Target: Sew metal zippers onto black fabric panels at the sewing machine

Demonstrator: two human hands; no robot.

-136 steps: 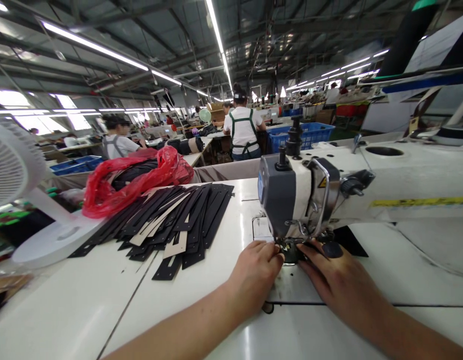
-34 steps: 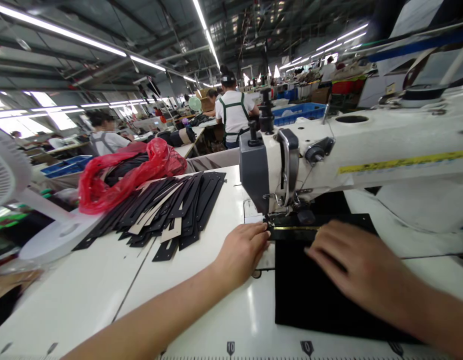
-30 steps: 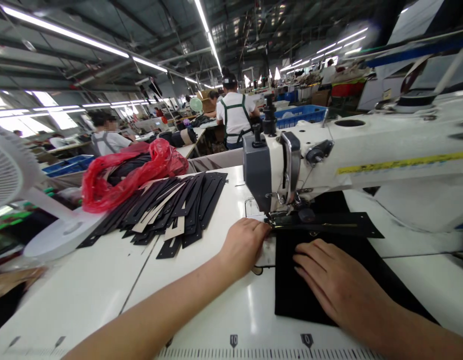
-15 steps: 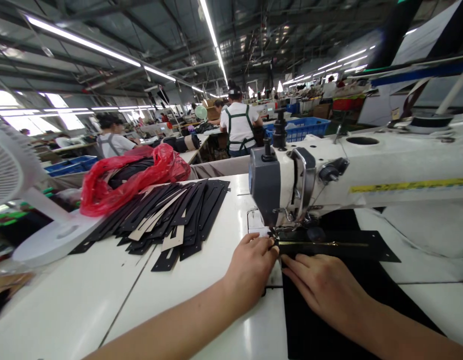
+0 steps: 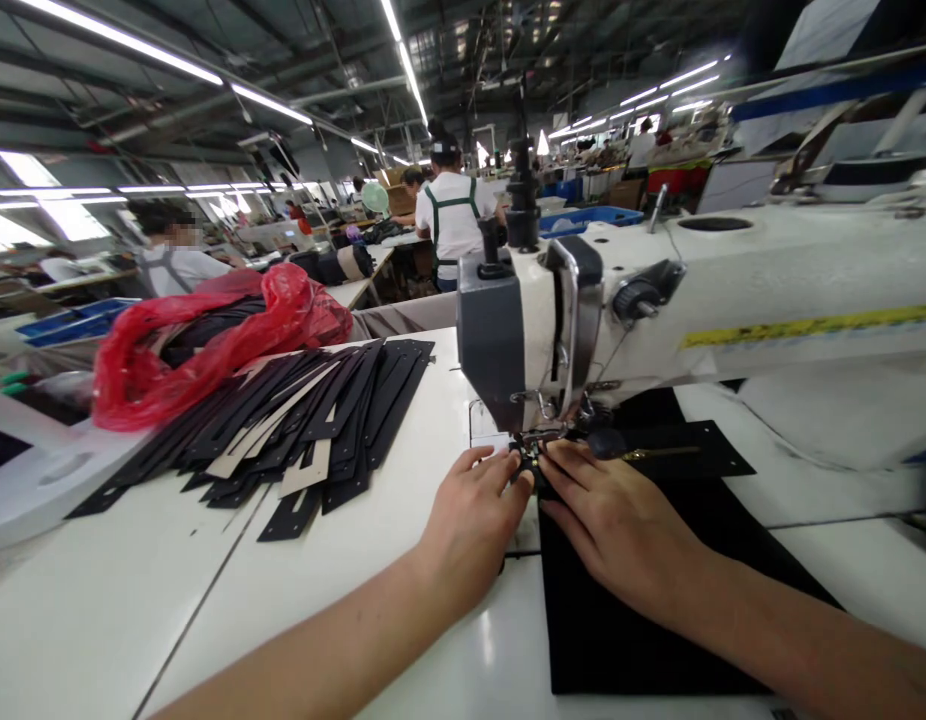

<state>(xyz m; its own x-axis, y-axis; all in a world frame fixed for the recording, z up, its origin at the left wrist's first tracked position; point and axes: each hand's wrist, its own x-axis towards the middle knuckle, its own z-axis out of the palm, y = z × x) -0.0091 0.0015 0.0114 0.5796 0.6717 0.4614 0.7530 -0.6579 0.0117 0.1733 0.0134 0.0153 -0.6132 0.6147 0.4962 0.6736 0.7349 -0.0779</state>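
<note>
Under the needle of a sewing machine (image 5: 493, 320) lies a black strip (image 5: 722, 450) with a gold-toothed zipper (image 5: 662, 453). A larger black panel (image 5: 620, 630) spreads beneath it toward the table's front. My left hand (image 5: 470, 515) pinches the strip's left end, with its fingertips close to the presser foot. Stretched fingers of my right hand (image 5: 624, 515) lie flat on the strip and panel, just right of the needle, covering part of the zipper. My fingers hide the stitching spot.
A fanned pile of black slotted strips (image 5: 365, 420) covers the table's left side, beside a red plastic bag (image 5: 283, 320). The white fan base (image 5: 28, 480) stands at far left. Co-workers (image 5: 452, 215) sit beyond the table.
My right hand has moved forward and left onto the strip, covering more of the zipper. My left hand stays by the presser foot. The view has shifted slightly.
</note>
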